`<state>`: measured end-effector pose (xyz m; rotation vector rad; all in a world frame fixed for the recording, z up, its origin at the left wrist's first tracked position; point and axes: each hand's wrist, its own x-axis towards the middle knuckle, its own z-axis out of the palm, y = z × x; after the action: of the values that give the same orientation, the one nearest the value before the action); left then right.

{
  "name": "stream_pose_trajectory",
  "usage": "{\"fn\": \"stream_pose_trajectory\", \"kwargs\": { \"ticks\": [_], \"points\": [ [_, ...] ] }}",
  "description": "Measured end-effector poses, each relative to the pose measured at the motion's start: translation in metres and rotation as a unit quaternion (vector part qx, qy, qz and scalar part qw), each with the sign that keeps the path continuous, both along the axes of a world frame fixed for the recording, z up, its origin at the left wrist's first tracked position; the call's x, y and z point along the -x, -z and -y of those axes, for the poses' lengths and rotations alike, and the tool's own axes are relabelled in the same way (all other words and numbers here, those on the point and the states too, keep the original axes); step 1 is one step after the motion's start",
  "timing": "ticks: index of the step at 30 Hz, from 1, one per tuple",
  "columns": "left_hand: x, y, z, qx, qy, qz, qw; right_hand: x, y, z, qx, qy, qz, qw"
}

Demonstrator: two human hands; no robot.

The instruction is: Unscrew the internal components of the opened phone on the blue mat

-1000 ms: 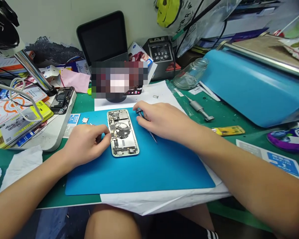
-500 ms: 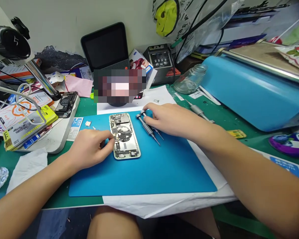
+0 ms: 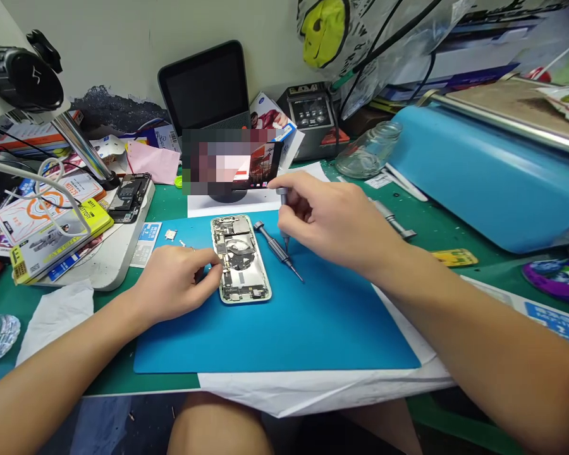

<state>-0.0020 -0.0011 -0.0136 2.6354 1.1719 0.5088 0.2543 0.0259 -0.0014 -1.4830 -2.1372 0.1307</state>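
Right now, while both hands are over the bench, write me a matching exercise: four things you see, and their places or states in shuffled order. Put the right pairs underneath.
1. opened phone
2. right hand
3. glass jar
4. yellow box

A. beside the big curved blue sheet
B. on the blue mat, by the left hand's fingertips
C. partly under a white cable
D. holding a grey screwdriver, tip down

Pairs: 1-B, 2-D, 3-A, 4-C

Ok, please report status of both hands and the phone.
Right hand holds upright screwdriver. Left hand at opened phone's left edge. Second screwdriver on blue mat, right of phone.
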Motion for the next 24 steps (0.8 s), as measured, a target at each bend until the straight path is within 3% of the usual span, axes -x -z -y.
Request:
{"fn": "stream_pose_trajectory", "kwargs": {
  "ticks": [9,18,24],
  "points": [
    [0.000,-0.001,0.000,0.010,0.005,-0.007,1.000,0.002,0.006,0.009,-0.169,-0.063,-0.175,0.968],
    [0.003,-0.003,-0.002,0.011,0.111,-0.113,0.987,0.015,0.022,0.025,-0.184,-0.171,-0.286,0.925],
    [0.003,-0.002,-0.004,0.013,0.106,-0.119,0.987,0.021,0.029,0.032,-0.173,-0.202,-0.317,0.910]
  ]
}}
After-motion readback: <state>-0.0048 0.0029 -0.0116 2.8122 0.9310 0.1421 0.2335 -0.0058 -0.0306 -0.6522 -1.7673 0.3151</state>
